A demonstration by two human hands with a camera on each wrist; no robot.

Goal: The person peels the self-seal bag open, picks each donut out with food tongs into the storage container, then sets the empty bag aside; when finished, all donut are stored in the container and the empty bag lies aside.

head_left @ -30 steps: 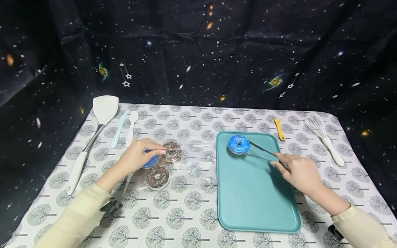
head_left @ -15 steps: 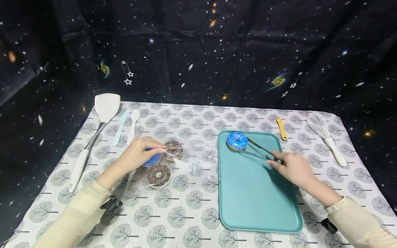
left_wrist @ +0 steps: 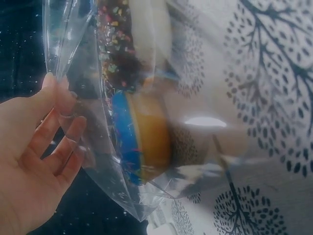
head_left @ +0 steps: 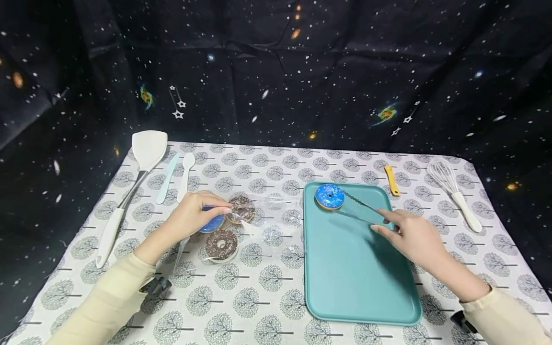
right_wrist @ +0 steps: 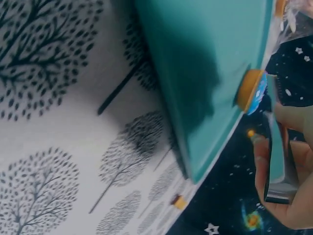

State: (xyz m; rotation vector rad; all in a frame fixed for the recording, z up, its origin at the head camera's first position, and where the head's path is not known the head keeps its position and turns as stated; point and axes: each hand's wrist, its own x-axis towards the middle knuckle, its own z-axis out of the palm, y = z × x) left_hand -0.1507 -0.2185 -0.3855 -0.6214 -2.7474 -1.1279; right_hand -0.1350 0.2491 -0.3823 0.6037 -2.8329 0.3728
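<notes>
My left hand (head_left: 194, 218) pinches the edge of a clear plastic bag (left_wrist: 205, 122) between thumb and fingertips. Inside the bag are two chocolate-coloured doughnuts with sprinkles, one nearer (head_left: 221, 244) and one farther (head_left: 242, 210), and a blue-topped doughnut (left_wrist: 146, 134) partly covered by the hand in the head view. On the right, my right hand (head_left: 411, 239) grips metal tongs (right_wrist: 281, 176). Their two arms are spread and reach toward another blue doughnut (head_left: 329, 197), which sits at the far left corner of the teal tray (head_left: 358, 282). One tip overlaps its right edge.
A white spatula (head_left: 109, 235), a pale blue knife (head_left: 168, 178) and a white spoon (head_left: 186, 175) lie at the left. Beyond the tray's right side are a yellow-handled utensil (head_left: 391, 180) and a whisk (head_left: 457, 196). A dark starry cloth (head_left: 276, 86) hangs behind.
The blue doughnut has shifted slightly left and away on the tray. In the last half second my right hand has drawn back a little to the right with the tongs; the left stays put.
</notes>
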